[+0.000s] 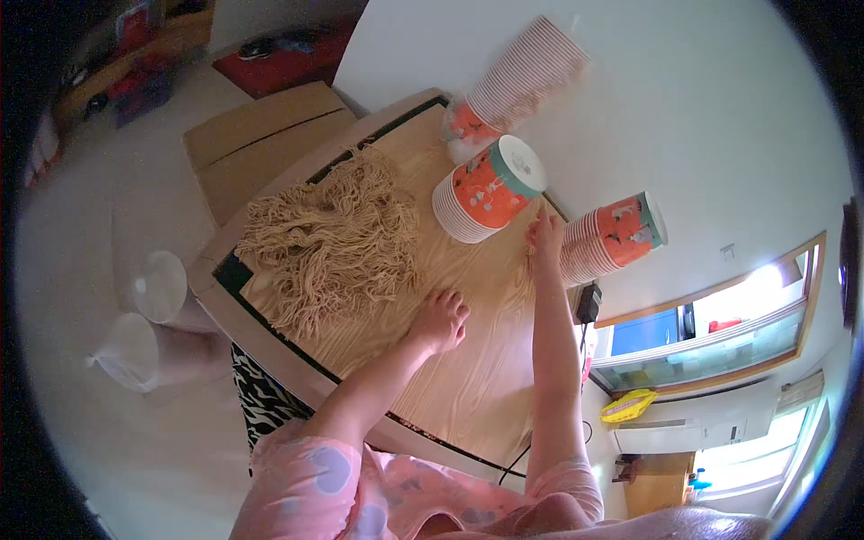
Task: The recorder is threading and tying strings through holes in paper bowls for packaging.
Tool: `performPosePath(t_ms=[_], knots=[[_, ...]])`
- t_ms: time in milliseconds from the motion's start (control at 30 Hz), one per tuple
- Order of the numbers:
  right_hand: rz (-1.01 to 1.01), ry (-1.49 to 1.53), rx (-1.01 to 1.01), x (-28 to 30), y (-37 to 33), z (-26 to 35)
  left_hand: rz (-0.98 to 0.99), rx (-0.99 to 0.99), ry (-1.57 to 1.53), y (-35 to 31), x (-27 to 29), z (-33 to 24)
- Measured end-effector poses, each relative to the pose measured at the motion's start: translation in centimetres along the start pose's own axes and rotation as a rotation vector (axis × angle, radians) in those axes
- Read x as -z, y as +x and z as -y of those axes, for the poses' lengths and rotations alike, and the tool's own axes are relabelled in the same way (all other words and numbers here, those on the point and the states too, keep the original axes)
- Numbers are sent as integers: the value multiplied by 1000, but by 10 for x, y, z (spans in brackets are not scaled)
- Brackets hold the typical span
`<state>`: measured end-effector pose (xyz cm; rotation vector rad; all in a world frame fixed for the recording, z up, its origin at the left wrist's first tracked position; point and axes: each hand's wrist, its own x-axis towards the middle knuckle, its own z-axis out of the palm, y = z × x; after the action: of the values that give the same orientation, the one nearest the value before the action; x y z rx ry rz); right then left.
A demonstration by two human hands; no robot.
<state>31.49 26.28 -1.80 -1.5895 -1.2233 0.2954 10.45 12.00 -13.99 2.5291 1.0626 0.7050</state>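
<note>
Left hand [440, 321]: palm down on the wooden table [468, 378], fingers spread and released, just beside the yarn pile [335, 241].
Right hand [545, 238]: fingers loose, grasping nothing, tips touching thin strands near the table's far edge.
Cup stacks: one [486, 191] lies between yarn and right hand; another [614, 236] just beyond that hand; a third [522, 81] by the wall.
Around: cardboard box [261, 144] behind the table, clear plastic cups [144, 324] on the floor.
</note>
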Motion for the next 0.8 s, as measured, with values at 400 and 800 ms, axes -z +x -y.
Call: performPosePath(t_ms=[400,800], knots=[[100,9,-377,-16,52,46,-178,-18,-9,-2,-2,3],[33,124,-144,4,62,51,-126,-38,29,-2,-6,1]])
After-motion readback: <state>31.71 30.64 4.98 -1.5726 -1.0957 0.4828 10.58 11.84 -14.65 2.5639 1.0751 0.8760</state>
